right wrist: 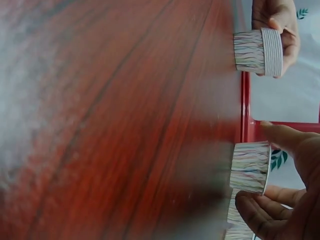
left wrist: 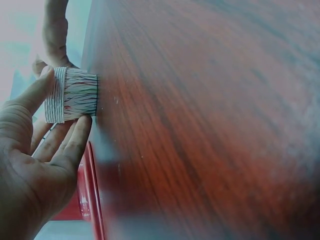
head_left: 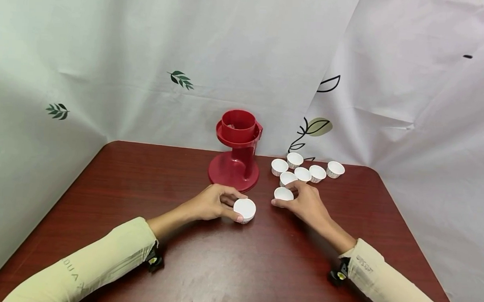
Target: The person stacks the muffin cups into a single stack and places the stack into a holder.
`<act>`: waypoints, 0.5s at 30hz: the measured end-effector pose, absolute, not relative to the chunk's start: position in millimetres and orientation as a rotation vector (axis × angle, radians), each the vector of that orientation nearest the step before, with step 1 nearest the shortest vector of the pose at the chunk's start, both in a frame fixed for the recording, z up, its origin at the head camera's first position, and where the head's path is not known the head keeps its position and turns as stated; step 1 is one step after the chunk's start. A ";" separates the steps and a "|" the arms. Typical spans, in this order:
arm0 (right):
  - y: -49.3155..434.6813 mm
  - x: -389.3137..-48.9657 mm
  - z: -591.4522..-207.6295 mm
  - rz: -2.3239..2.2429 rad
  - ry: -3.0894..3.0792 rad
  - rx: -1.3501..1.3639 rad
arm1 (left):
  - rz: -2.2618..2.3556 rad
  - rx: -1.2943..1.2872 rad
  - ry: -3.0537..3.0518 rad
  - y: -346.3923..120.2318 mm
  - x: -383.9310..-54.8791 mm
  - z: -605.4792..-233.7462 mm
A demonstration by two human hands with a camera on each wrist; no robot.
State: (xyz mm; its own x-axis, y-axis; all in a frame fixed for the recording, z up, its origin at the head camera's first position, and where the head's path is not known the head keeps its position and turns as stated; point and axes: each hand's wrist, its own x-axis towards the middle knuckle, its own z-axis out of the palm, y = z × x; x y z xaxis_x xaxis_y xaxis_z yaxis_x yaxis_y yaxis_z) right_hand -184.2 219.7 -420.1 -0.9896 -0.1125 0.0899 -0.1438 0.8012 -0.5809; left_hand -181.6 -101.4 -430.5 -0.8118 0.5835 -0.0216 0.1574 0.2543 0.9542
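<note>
In my left hand is a short stack of white paper baking cups, pinched between thumb and fingers. Several nested rims and a coloured streak pattern show on the stack in the left wrist view; its base is at or just above the table. My right hand has its thumb and fingers curled round a single paper baking cup standing upright on the table. The right wrist view shows a fingertip at the wall of this cup; whether the thumb touches it, I cannot tell.
Several more paper cups stand upright behind my right hand, among them one cup at the far right. A red stand with a round base bears a red cylindrical holder at the table's back. White cloth hangs behind the brown table.
</note>
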 end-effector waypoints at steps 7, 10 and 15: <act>218.2 -182.6 -420.3 0.953 -2.929 0.240 | 1.575 0.659 2.168 -100.8 -181.2 -429.6; 217.8 -182.4 -419.1 0.958 -2.935 0.252 | 1.569 0.648 2.173 -101.0 -181.2 -429.2; 217.9 -183.5 -418.3 0.989 -2.951 0.275 | 1.557 0.648 2.189 -101.3 -181.7 -429.6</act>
State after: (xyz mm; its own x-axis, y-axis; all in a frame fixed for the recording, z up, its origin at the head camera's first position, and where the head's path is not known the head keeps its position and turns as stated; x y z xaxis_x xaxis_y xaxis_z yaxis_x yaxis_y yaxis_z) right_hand -183.5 217.9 -418.3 -0.9844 -0.1608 0.0717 -0.1715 0.7842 -0.5963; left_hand -181.7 -101.3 -429.6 -0.8229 0.5669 -0.0379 0.1502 0.2813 0.9478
